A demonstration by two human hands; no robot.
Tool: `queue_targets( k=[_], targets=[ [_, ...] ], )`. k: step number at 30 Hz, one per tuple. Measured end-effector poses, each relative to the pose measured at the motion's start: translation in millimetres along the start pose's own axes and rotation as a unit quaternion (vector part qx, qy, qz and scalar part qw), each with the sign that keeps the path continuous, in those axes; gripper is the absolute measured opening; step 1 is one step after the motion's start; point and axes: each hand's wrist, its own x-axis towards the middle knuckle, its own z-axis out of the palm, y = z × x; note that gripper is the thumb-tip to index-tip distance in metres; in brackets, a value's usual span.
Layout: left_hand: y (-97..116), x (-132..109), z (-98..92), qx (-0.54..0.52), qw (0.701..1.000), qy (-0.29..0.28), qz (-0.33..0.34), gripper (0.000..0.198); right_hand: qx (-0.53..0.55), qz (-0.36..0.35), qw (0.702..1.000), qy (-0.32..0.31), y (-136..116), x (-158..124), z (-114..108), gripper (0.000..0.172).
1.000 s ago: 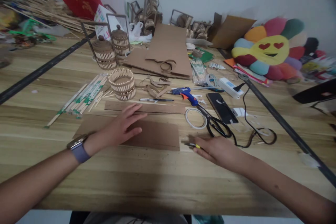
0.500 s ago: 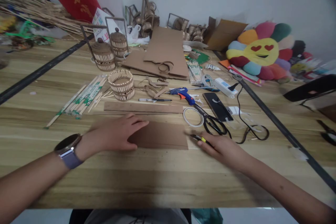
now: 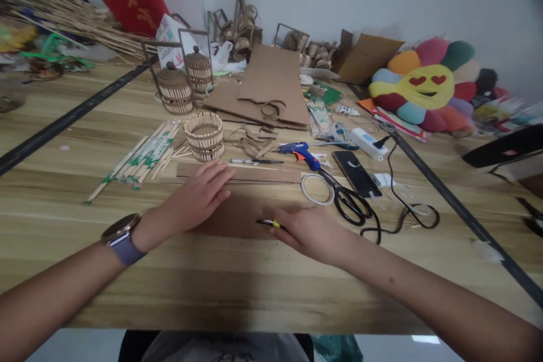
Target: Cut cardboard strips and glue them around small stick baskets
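Note:
My right hand (image 3: 311, 232) is closed around a craft knife (image 3: 267, 223) with a black and yellow body, its tip over a brown cardboard sheet (image 3: 237, 218). My left hand (image 3: 197, 195), with a watch on the wrist, is open and holds nothing. Its fingers stretch over the left part of the sheet, and their tips reach a narrow cardboard strip (image 3: 267, 175) lying just beyond. Whether the fingertips press on the strip I cannot tell. Behind the strip lie a pen (image 3: 257, 161) and a small round stick basket (image 3: 204, 137).
Bagged wooden sticks (image 3: 148, 155) lie at the left. To the right are a tape roll (image 3: 317, 189), black scissors (image 3: 350, 203), a blue glue gun (image 3: 302, 154), a phone (image 3: 356, 172) and a cable. Cardboard sheets (image 3: 271, 76) and lidded baskets (image 3: 175, 87) stand farther back.
My right hand has moved left with the craft knife, from beside the sheet's right edge to over it. My left hand has shifted away from me, towards the strip.

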Motion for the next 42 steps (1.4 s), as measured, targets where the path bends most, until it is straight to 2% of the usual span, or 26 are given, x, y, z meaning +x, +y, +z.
queue_targets(
  k=[4,9,13,19,26,36,42],
  targets=[
    [-15.0,-20.4,5.0,0.018,1.000,-0.007,-0.016,0.048,-0.058,0.006,0.996,-0.061,-33.3,28.2,-16.5,0.031],
    [-20.5,-28.5,18.3,0.010,0.999,-0.030,-0.002,0.049,-0.089,-0.059,0.994,-0.022,-56.8,53.2,-10.2,0.029],
    [-20.2,-27.7,21.2,0.022,0.999,-0.047,0.012,0.052,-0.099,-0.067,0.992,-0.030,-60.3,63.2,0.4,0.029],
    [-15.4,-26.8,19.0,0.053,0.996,-0.069,0.003,0.054,-0.110,-0.089,0.990,-0.020,-59.9,64.6,1.8,0.020],
    [-12.4,-27.2,20.7,0.062,0.996,-0.056,0.002,0.048,-0.124,-0.098,0.987,-0.012,-60.8,65.5,6.8,0.012],
    [-11.1,-25.3,18.3,0.043,0.997,-0.065,-0.001,0.047,-0.080,-0.044,0.989,-0.112,-87.2,70.6,-18.8,0.027],
    [-10.6,-24.4,15.1,0.043,0.996,-0.080,0.004,0.044,-0.073,-0.056,0.989,-0.119,-87.5,75.6,-19.3,0.029]
  ],
)
